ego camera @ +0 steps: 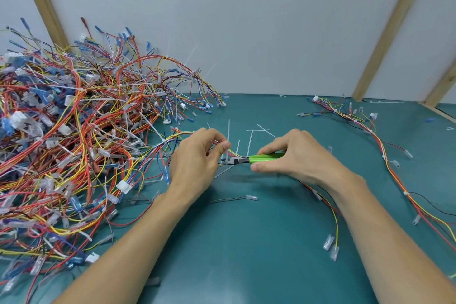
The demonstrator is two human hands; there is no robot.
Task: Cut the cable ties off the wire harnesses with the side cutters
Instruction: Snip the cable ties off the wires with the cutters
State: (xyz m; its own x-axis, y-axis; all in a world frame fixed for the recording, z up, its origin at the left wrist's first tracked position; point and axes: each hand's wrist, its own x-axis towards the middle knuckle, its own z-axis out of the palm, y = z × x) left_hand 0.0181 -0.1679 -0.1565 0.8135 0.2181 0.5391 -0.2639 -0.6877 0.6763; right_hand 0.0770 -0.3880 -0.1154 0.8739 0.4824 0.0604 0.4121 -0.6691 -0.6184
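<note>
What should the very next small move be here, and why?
Probably squeeze the side cutters: the right hand grips the green handles, the tip sits at the wire harness that the left hand pinches. Whether a cable tie sits between the blades is too small to tell.

A teal table top (246, 254) meets a pale wall (246, 20) crossed by slanting wooden battens (387, 32).

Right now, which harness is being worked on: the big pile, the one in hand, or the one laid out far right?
The multicoloured wire harness pinched by the left hand; only it meets the green-handled side cutters held by the right hand.
</note>
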